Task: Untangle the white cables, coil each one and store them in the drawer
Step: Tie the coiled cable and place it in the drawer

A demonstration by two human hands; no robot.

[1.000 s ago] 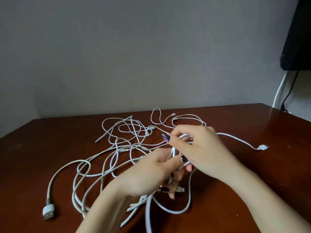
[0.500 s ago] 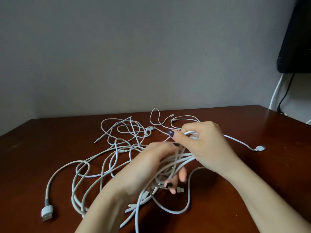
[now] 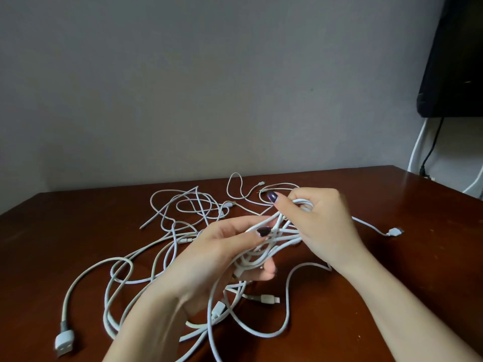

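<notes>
A tangle of thin white cables (image 3: 183,246) sprawls across the middle of the dark brown table (image 3: 418,257), its loops crossing toward the left edge. Both hands lift its knotted centre just above the surface. The left hand (image 3: 209,262) closes its fingers around several strands, thumb pressed on top. The right hand (image 3: 321,220) curls around a small bundle of loops. One plug (image 3: 63,340) lies near the front left corner, another (image 3: 396,231) toward the right edge.
</notes>
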